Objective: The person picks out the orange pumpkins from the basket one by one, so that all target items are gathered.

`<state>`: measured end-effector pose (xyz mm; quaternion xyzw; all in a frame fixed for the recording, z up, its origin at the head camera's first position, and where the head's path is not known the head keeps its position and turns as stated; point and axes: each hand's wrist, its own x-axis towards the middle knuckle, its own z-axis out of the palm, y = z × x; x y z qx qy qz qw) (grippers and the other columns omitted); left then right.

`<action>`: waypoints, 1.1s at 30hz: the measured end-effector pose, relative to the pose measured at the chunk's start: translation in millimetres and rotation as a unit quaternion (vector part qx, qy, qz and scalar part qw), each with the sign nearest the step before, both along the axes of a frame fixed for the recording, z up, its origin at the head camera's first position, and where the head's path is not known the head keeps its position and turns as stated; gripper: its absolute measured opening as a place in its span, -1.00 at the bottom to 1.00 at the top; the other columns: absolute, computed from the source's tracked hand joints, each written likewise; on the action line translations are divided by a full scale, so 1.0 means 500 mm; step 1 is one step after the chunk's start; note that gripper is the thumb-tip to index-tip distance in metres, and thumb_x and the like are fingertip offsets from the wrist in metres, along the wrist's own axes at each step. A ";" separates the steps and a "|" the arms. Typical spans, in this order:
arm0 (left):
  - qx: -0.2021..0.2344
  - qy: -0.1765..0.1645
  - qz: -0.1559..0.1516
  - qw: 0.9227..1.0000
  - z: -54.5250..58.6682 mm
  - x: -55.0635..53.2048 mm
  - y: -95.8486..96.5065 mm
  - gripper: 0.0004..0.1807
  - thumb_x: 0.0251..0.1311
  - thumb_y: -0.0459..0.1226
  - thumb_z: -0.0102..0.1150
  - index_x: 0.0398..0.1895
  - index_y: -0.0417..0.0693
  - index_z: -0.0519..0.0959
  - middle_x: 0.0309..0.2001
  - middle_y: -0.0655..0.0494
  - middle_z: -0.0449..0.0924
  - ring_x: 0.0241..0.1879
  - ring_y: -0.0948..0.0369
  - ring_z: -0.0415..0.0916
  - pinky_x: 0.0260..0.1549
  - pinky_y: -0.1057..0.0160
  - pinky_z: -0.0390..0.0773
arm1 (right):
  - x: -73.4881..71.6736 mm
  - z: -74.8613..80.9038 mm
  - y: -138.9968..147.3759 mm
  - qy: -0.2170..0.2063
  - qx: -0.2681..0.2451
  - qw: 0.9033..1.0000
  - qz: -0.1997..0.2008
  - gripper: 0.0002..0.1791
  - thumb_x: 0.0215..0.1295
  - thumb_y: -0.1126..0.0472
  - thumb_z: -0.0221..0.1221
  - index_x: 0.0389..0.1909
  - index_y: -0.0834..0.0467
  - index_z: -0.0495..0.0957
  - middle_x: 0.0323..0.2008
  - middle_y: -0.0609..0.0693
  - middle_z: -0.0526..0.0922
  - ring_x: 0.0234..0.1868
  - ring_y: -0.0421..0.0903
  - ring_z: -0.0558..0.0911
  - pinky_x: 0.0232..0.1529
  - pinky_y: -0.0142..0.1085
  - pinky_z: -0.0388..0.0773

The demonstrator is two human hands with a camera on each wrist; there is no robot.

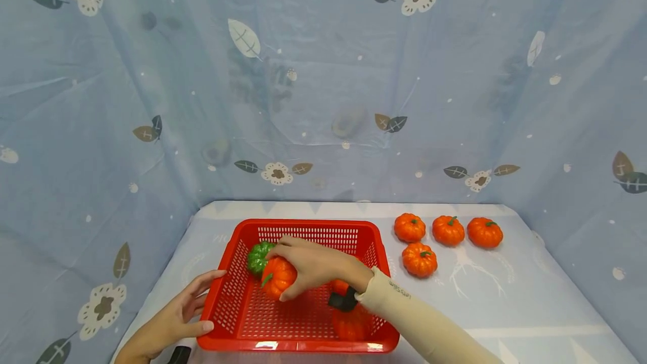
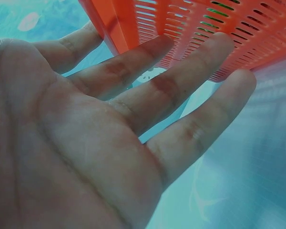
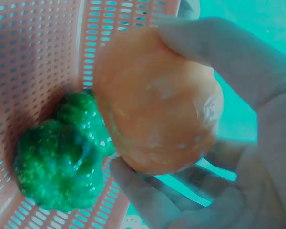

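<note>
Head view. Glossy red plastic basket with slotted walls (image 1: 229,303) on a pale blue, white-patterned worktop (image 1: 548,302). Right hand (image 1: 315,265), cream sleeve (image 1: 419,310) behind it, has its grip curled round a shiny orange ribbed pumpkin with a green stem (image 1: 279,278), over the basket's left half; whether it touches the floor, cannot tell. A glossy green ribbed pumpkin (image 1: 258,257) sits just beyond, by the left wall. More orange pumpkins (image 1: 352,323) lie along the basket's right side, partly hidden by the wrist. Four others (image 1: 419,260) stand on the worktop, right of the basket. Left hand (image 1: 177,316) at the left rim, grip spread, fingertips touching.

Left wrist view. Fingers extended and apart, palm bare, basket wall beyond them.

Right wrist view. Held pumpkin between thumb and fingers; two green pumpkins show here, touching each other, beside the slotted wall.
</note>
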<state>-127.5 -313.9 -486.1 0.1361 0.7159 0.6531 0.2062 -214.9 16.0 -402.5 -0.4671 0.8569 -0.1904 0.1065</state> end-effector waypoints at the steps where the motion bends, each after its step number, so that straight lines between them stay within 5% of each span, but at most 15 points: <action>1: 0.001 -0.001 0.000 1.000 0.000 0.000 0.000 -0.15 0.41 -0.41 0.13 0.64 0.06 -0.06 0.56 -0.36 -0.20 0.39 -0.24 0.27 0.03 -0.09 0.66 | -0.001 0.001 0.004 0.002 -0.008 1.000 -0.006 -0.18 0.08 -0.15 0.52 0.33 0.04 0.47 0.18 -0.13 0.44 -0.01 -0.29 0.50 -0.09 -0.55 0.53; 14: -0.009 0.005 0.006 1.000 -0.002 0.000 -0.002 -0.14 0.39 -0.40 0.17 0.63 0.04 -0.04 0.56 -0.38 -0.18 0.37 -0.26 0.28 0.00 -0.08 0.68 | -0.004 0.011 0.082 -0.024 -0.090 0.993 -0.070 -0.13 0.00 -0.39 0.47 0.24 -0.05 0.43 0.07 -0.24 0.50 0.00 -0.29 0.52 0.04 -0.41 0.55; 19: -0.002 0.003 0.001 1.000 0.000 0.000 -0.004 -0.14 0.40 -0.42 0.13 0.64 0.06 -0.06 0.55 -0.36 -0.19 0.37 -0.23 0.30 0.01 -0.10 0.67 | -0.002 0.014 0.115 -0.022 -0.098 0.990 -0.101 -0.07 0.03 -0.44 0.41 0.33 -0.03 0.42 0.18 -0.25 0.48 0.09 -0.25 0.51 0.09 -0.30 0.56; 33: -0.015 -0.005 0.026 1.000 -0.007 0.007 0.008 -0.12 0.37 -0.36 0.22 0.63 0.05 -0.04 0.57 -0.37 -0.17 0.38 -0.25 0.29 0.00 -0.08 0.68 | -0.002 -0.014 0.212 -0.005 -0.140 0.978 -0.156 -0.09 -0.02 -0.49 0.40 0.30 -0.12 0.44 0.13 -0.33 0.49 0.08 -0.26 0.51 0.08 -0.21 0.58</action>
